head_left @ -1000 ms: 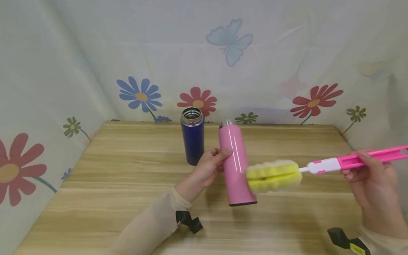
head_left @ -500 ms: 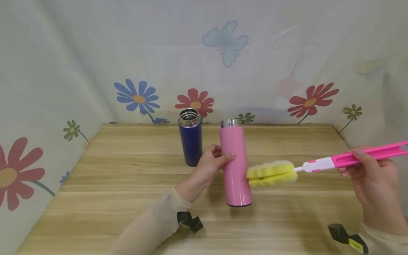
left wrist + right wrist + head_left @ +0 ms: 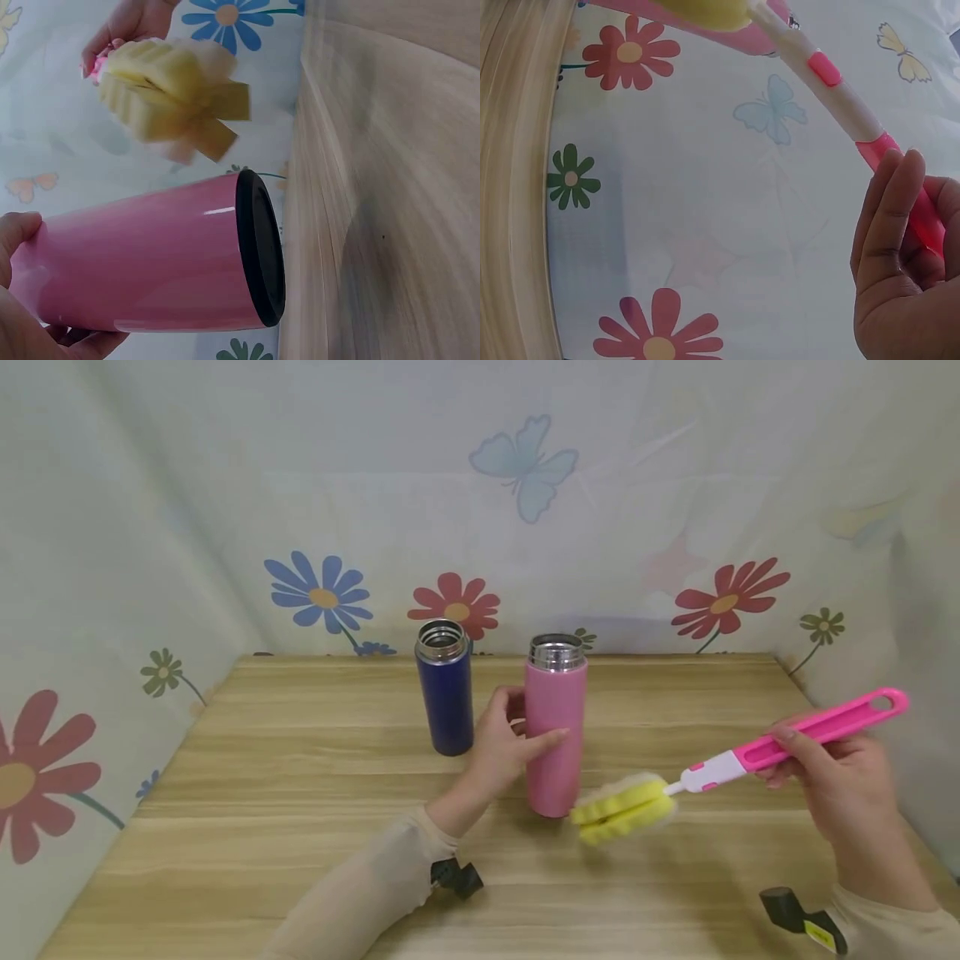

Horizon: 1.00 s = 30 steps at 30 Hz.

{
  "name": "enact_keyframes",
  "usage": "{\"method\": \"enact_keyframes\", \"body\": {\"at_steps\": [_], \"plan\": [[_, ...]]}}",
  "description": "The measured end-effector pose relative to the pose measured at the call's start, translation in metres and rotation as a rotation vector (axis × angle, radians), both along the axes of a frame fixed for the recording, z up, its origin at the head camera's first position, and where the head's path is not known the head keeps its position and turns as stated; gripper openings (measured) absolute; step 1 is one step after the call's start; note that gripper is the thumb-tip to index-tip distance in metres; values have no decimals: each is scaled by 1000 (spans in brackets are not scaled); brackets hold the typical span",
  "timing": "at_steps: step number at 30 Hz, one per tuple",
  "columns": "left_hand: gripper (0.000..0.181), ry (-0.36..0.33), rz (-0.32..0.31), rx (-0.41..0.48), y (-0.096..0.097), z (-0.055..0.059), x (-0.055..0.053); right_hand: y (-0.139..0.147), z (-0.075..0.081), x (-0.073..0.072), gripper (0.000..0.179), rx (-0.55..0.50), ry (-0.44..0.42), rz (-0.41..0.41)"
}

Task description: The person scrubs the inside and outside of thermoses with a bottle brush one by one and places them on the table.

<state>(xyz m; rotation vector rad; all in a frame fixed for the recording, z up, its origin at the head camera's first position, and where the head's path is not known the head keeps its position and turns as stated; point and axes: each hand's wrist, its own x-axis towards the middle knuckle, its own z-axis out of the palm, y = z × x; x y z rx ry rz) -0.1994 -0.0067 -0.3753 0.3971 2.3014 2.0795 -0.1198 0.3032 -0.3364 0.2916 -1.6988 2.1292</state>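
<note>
Brush (image 3: 716, 772) lower, pink bottle (image 3: 555, 710) more upright now — left fingers (image 3: 508, 700) clamped round bottle, right fingers (image 3: 889, 217) round brush.

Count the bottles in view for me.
2. The pink bottle is in the left hand, raised off the table; the dark blue bottle stands on the table, left of it in the head view. No others show.

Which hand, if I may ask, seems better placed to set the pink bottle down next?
Probably the left hand: it grips the pink bottle, which is roughly upright above the table, while the right hand holds the brush.
</note>
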Motion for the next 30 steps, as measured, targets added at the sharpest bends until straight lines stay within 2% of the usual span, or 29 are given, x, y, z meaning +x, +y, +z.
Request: {"method": "enact_keyframes", "body": {"at_steps": [7, 12, 18, 30], "plan": [[68, 59, 22, -30, 4, -1, -2, -4, -4, -1, 29, 160, -3, -13], [70, 107, 37, -56, 8, -9, -10, -5, -7, -2, 29, 194, 3, -5], [72, 126, 40, -31, 12, -21, -22, -8, -9, -3, 27, 249, -9, -12], [69, 155, 95, -1, 18, -33, -40, -9, -13, -6, 25, 248, 44, 55]]}}
